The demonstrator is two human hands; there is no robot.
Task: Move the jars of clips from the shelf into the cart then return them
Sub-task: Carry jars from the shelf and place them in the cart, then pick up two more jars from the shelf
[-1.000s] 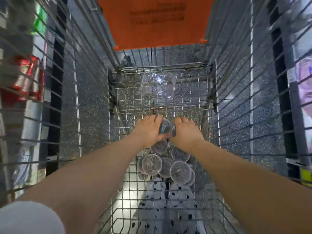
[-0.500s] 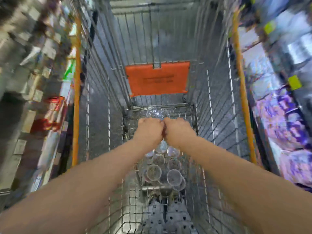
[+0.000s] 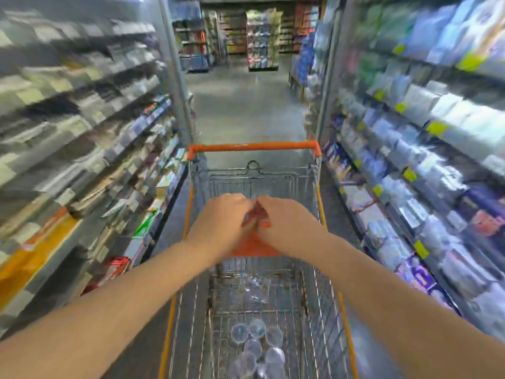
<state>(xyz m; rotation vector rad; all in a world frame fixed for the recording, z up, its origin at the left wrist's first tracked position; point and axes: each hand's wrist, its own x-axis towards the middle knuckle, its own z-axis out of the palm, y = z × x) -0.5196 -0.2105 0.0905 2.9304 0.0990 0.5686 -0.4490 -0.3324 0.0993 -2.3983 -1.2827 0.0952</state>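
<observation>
Both my hands are raised side by side over the wire cart (image 3: 326,274), knuckles up and fingers curled inward. My left hand (image 3: 221,225) and my right hand (image 3: 289,228) grip a small jar of clips (image 3: 258,214) each, pressed together between them; the jars are mostly hidden and blurred. Several clear jars of clips (image 3: 257,348) with round lids lie clustered on the cart floor at the near end, well below my hands.
An orange flap (image 3: 254,247) hangs in the cart behind my hands, and a crumpled clear bag (image 3: 254,288) lies beyond the jars. Stocked shelves (image 3: 82,132) stand close on the left and more shelves (image 3: 423,146) on the right. The aisle floor (image 3: 246,105) runs ahead.
My hands have lifted together out of the cart bottom, away from the jar cluster. The view has swung up from the cart floor to the aisle.
</observation>
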